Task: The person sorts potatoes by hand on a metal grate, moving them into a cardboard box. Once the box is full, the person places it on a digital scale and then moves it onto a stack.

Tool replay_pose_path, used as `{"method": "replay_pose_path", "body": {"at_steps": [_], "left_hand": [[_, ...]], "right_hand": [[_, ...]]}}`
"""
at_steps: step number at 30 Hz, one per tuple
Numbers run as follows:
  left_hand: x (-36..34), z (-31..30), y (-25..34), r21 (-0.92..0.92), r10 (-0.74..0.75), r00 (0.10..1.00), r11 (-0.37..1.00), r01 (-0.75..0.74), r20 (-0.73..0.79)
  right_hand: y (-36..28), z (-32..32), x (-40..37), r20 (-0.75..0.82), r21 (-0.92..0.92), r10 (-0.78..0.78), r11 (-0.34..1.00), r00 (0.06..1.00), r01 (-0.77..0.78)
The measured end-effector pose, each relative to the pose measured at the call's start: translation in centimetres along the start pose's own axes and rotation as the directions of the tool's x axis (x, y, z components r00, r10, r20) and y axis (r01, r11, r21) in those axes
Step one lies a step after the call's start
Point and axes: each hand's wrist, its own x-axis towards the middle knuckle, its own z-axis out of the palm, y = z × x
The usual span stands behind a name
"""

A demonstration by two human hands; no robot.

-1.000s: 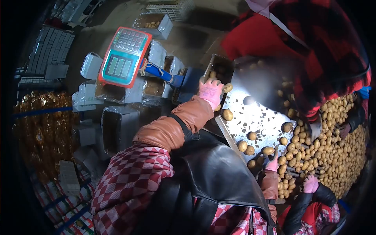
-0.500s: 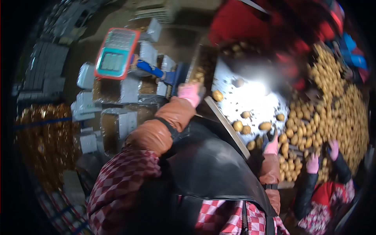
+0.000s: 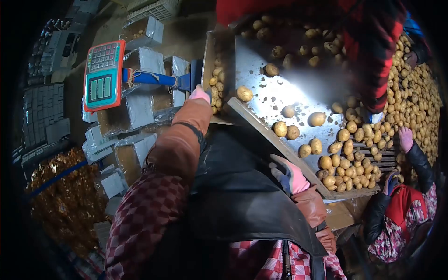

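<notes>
My left hand point(image 3: 201, 94), in a pink and dark glove, is at the near left edge of a box of potatoes point(image 3: 217, 86); its fingers are mostly hidden there. Below the wooden rail point(image 3: 266, 129) of the sorting table, my right hand point(image 3: 288, 175), gloved in pink and grey, has its fingers apart and holds nothing. Loose potatoes lie on the metal sheet point(image 3: 301, 100) beyond the rail, with one potato point(image 3: 244, 94) near the rail's upper end.
A scale display point(image 3: 103, 74) on a blue arm point(image 3: 154, 78) stands left, above wrapped boxes point(image 3: 140, 109). A large potato pile point(image 3: 415, 100) fills the right. A co-worker in red plaid point(image 3: 373, 56) leans over the table; another co-worker's gloved hand point(image 3: 406, 138) is at the right.
My right hand has drawn back from the potatoes on the table to this side of the rail. My left hand remains by the box. The camera view has shifted, and the co-workers' arms have moved.
</notes>
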Motion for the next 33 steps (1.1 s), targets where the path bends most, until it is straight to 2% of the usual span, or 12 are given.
{"method": "replay_pose_path", "body": {"at_steps": [2, 3, 4, 7, 11, 20, 23, 26, 28, 30, 31, 33], "left_hand": [[1.9, 1.0, -0.6, 0.018, 0.003, 1.0, 1.0, -0.003, 0.007], [2.6, 0.7, -0.6, 0.076, 0.016, 0.999, 0.997, -0.019, 0.045], [3.5, 0.5, -0.6, 0.13, 0.03, 0.996, 0.991, -0.041, 0.086], [4.2, -2.3, -0.1, 0.16, 0.052, 0.978, 0.983, -0.086, 0.204], [6.6, -2.5, -2.4, 0.162, 0.084, 0.949, 0.977, -0.139, 0.303], [9.5, -3.7, -8.5, 0.074, 0.106, 0.91, 0.986, -0.148, 0.4], [9.2, -4.4, -10.5, 0.18, 0.041, 0.933, 0.977, -0.112, 0.358], [6.3, -5.0, -7.4, 0.259, 0.058, 0.962, 0.957, -0.13, 0.268], [3.1, -4.6, -4.2, 0.224, 0.305, 0.893, 0.894, -0.388, 0.33], [-0.7, -6.5, 0.4, 0.286, 0.27, 0.828, 0.848, -0.446, 0.491], [-1.5, -6.3, 0.7, 0.232, 0.302, 0.813, 0.857, -0.46, 0.497], [0.7, -5.9, -0.6, 0.256, 0.246, 0.886, 0.896, -0.363, 0.393]], "right_hand": [[1.7, 2.2, 2.1, 0.064, -0.214, 0.077, 0.975, 0.995, -0.062], [3.1, 3.6, 3.4, 0.01, -0.265, 0.082, 0.961, 0.997, -0.077], [4.6, 5.2, 4.7, -0.147, -0.471, -0.087, 0.882, 0.985, 0.008], [8.3, 8.4, 9.2, -0.404, -0.572, 0.078, 0.756, 0.911, -0.318], [8.8, 9.9, 12.5, -0.397, -0.788, -0.014, 0.517, 0.918, -0.333], [7.6, 12.6, 15.0, -0.362, -0.893, -0.102, 0.323, 0.927, -0.314], [7.9, 12.4, 15.4, -0.353, -0.901, -0.15, 0.322, 0.923, -0.292], [8.8, 11.3, 15.3, -0.325, -0.921, -0.256, 0.303, 0.91, -0.244], [9.9, 10.1, 14.6, -0.268, -0.948, -0.391, 0.271, 0.881, -0.168], [10.0, 9.3, 14.3, -0.209, -0.967, -0.508, 0.232, 0.836, -0.1], [8.3, 9.8, 14.2, -0.198, -0.969, -0.502, 0.23, 0.842, -0.09], [1.1, 11.0, 15.7, -0.191, -0.974, -0.145, 0.154, 0.971, -0.168]]}}
